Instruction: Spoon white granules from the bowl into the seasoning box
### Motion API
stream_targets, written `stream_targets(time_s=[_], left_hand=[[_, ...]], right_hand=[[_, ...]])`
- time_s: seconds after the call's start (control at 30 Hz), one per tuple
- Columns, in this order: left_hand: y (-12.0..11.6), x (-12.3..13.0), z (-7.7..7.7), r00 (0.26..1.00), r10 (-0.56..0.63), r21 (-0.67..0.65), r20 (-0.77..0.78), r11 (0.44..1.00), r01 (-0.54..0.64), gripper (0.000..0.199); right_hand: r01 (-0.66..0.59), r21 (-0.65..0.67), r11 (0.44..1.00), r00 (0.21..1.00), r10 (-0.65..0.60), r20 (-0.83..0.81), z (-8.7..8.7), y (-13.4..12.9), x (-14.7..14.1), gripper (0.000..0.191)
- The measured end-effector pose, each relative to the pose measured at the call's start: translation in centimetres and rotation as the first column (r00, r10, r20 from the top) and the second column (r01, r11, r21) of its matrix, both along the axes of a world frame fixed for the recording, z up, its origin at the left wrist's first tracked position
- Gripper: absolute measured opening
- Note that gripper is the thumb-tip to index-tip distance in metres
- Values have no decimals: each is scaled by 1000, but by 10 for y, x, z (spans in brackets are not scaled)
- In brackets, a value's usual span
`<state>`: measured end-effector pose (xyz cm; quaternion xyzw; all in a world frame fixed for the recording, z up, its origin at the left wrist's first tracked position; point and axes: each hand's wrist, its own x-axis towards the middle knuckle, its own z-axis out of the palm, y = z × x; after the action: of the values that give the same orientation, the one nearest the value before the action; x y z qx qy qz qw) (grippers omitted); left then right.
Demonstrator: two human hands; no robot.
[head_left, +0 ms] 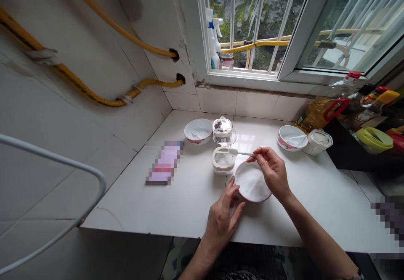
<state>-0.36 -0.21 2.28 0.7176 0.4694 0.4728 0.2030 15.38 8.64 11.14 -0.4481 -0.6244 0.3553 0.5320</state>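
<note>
A white bowl with a red rim (251,184), full of white grains, sits near the front of the counter. My left hand (222,212) curves round its left side, fingers and thumb against the rim. Above the bowl, my right hand (273,168) pinches the handle of a small white spoon (241,153). The spoon points left, its head over the opening of a clear seasoning box (223,168) holding white grains. That box has its lid (222,126) raised at the back, near a dark-flecked patch.
At the back left stands a patterned bowl (202,140); a blurred purple packet (164,163) lies left. Another bowl (292,144) with a spoon and a lidded jar (318,142) stand right, before an oil bottle (315,109) and several condiment bottles. A white metal rail (94,173) crosses the left foreground.
</note>
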Motion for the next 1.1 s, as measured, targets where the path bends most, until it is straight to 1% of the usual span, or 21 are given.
stream_targets(time_s=[0.03, 0.07, 0.13, 0.2, 0.23, 0.27, 0.37, 0.4, 0.43, 0.47, 0.53, 0.6, 0.67, 0.77, 0.83, 0.9, 1.0, 1.03, 1.1], left_hand=[[0, 0, 0, 1000, 0, 5, -1, 1000, 0, 36], [0, 0, 0, 1000, -1, 9, 0, 1000, 1, 36], [0, 0, -1, 1000, 1, 19, 6, 1000, -1, 36], [0, 0, -2, 1000, 5, 23, 13, 1000, -6, 36], [0, 0, -2, 1000, 6, 23, 15, 1000, -6, 36], [0, 0, -2, 1000, 5, 22, 15, 1000, -5, 36], [0, 0, -2, 1000, 0, 17, 10, 1000, -1, 36], [0, 0, -1, 1000, 2, 16, 6, 1000, -2, 36], [0, 0, -1, 1000, 5, 16, 4, 1000, -5, 35], [0, 0, -1, 1000, 9, 14, 3, 1000, -9, 35], [0, 0, 0, 1000, 16, 13, 1, 1000, -16, 35], [-1, 0, 0, 1000, 19, 9, 1, 1000, -19, 35], [-1, 0, 0, 1000, 21, 4, 2, 1000, -21, 34], [-1, 0, 0, 1000, 26, 7, -1, 1000, -26, 33], [-1, 0, 0, 1000, 31, 9, -2, 999, -31, 33], [-1, 0, 0, 999, 33, 8, 1, 999, -33, 34], [-1, 0, 1, 1000, 29, 5, 6, 1000, -29, 34], [-1, 0, 1, 1000, 26, 2, 6, 1000, -26, 34], [-1, 0, 0, 1000, 22, 6, 9, 1000, -22, 33]], right_hand=[[8, 94, 996, 996, -16, 90, -2, -1, -2, 7], [-13, 200, 980, 980, -28, 197, -3, -1, -3, 7], [-131, 381, 915, 909, -43, 414, -7, 0, -5, 16], [-251, 469, 847, 835, -56, 548, -7, 0, -5, 23], [-270, 489, 829, 820, -67, 568, -5, 0, -4, 24], [-259, 504, 824, 826, -82, 558, -3, 0, -2, 25], [-147, 527, 837, 893, -117, 435, 7, -3, 7, 21], [-115, 521, 846, 907, -125, 402, 10, -4, 11, 19], [-113, 505, 856, 910, -115, 399, 13, -5, 14, 18], [-128, 492, 861, 908, -98, 408, 15, -6, 18, 17], [-200, 473, 858, 885, -49, 464, 15, -8, 23, 17], [-272, 464, 843, 852, -14, 523, 13, -8, 25, 17], [-309, 447, 840, 821, -2, 571, 8, -8, 25, 17], [-335, 365, 868, 783, 41, 621, 0, -7, 21, 18], [-334, 302, 893, 784, 85, 615, -5, -7, 20, 18], [-295, 236, 926, 813, 114, 571, -7, -7, 20, 19], [-168, 97, 981, 878, 104, 467, -6, -6, 23, 19], [-123, 44, 991, 900, 93, 426, -5, -5, 25, 19], [-65, -76, 995, 940, 87, 329, -2, -4, 28, 18]])
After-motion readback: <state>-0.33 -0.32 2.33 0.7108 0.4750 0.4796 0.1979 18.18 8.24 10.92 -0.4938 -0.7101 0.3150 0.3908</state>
